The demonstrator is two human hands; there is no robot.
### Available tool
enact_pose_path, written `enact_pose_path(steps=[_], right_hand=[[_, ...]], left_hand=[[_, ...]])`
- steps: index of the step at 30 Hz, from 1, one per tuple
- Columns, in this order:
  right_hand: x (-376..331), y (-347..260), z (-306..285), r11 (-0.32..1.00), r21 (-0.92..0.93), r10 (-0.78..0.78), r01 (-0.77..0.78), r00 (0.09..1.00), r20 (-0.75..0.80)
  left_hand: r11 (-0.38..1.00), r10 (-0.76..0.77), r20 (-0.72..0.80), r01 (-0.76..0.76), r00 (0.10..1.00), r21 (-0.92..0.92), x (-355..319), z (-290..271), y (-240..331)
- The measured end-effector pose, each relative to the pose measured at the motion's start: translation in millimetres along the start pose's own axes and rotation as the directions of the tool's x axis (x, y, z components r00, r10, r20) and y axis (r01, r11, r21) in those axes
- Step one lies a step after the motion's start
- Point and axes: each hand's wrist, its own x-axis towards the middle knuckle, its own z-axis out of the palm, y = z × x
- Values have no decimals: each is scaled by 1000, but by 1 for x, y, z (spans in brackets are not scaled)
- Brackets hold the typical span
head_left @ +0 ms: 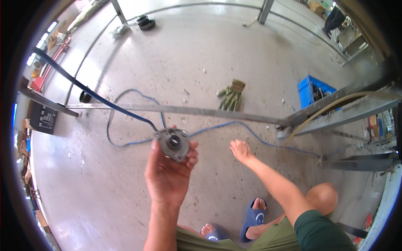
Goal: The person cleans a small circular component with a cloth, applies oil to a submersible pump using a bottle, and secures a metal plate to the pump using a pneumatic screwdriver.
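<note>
My left hand (169, 167) grips a squarish grey metal flange part (173, 145) with a round raised hub and a dark bore at its centre, held up in front of me. The thumb lies along its left side and the fingers curl round the right edge. A blue hose (104, 100) comes down from the upper left and passes behind the flange. Off to the right, my right hand (240, 150) hangs in the air with its fingers curled in. Whatever may be inside those fingers is hidden. A thin blue cable (234, 122) on the floor runs close by that hand.
A metal frame bar (201, 111) crosses ahead of me. Beyond it lie a green work glove (231, 95) and a blue crate (313, 91) with parts inside. A yellowish hose (322, 109) arches over the right frame. Black round parts (145, 23) sit far left.
</note>
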Motion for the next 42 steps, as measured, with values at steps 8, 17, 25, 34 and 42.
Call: enact_pose_path(steps=[8, 17, 25, 34, 42], right_hand=[[11, -106, -176, 532, 757, 226, -380, 925, 305], [-62, -325, -660, 27, 978, -218, -206, 954, 206], [-42, -398, -916, 175, 965, -418, -197, 872, 254], [-25, -443, -1063, 558, 811, -254, 178, 967, -37], [-12, -477, -1086, 617, 787, 246, 24, 943, -222]], left_hand=[[929, -164, 250, 235, 954, -286, -65, 47, 27], [899, -437, 39, 438, 898, -3, -273, 238, 177], [851, -523, 232, 518, 820, 87, -362, 435, 281], [810, -587, 253, 562, 769, 168, -375, 538, 360], [767, -592, 478, 637, 649, 84, -295, 534, 409]])
